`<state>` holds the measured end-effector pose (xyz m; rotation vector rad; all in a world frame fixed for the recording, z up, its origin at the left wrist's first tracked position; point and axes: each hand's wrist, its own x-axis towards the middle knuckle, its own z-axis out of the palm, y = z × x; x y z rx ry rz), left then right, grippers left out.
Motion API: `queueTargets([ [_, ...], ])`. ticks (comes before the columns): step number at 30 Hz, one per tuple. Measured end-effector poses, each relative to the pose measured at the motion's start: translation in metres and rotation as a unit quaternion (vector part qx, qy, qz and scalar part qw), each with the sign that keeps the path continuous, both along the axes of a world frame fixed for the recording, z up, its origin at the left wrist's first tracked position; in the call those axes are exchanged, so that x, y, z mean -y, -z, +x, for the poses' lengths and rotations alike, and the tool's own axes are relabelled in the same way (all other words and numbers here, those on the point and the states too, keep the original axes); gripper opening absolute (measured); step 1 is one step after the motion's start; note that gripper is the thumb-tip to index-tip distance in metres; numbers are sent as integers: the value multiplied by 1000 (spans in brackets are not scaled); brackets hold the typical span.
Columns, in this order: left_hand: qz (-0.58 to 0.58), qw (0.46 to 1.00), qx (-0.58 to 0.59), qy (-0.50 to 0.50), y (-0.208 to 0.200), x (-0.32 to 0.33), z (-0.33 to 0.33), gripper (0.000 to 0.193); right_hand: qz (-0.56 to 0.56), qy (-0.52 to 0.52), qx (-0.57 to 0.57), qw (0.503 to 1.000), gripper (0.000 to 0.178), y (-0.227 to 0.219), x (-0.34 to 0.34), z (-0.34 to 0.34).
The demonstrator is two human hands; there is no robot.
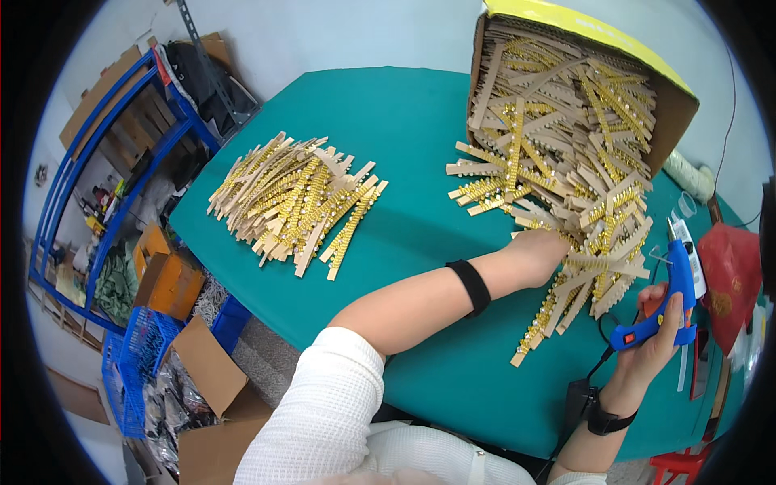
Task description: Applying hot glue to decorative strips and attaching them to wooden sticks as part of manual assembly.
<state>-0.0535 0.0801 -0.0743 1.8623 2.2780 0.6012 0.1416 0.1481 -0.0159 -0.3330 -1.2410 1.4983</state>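
My left hand reaches across the table into a heap of flat tan strips trimmed with gold pleated ribbon and small pearly beads. Its fingertips are hidden among the strips, so I cannot see whether they grip one. My right hand is closed round the handle of a blue hot glue gun, nozzle pointing up and away at the table's right side. The heap spills from a tipped cardboard box full of similar strips. A second pile of these strips lies at the left.
The green-covered table spans the middle. Beyond the glue gun are a white bottle, a clear cup and a red bag. A power cord runs beside my right wrist. Blue shelving and open cartons stand left.
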Motion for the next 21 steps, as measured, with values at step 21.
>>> queueTargets([
  [21, -104, 862, -371, -330, -51, 222, -173, 22, -12, 7, 1, 1000, 29, 8, -2, -11],
])
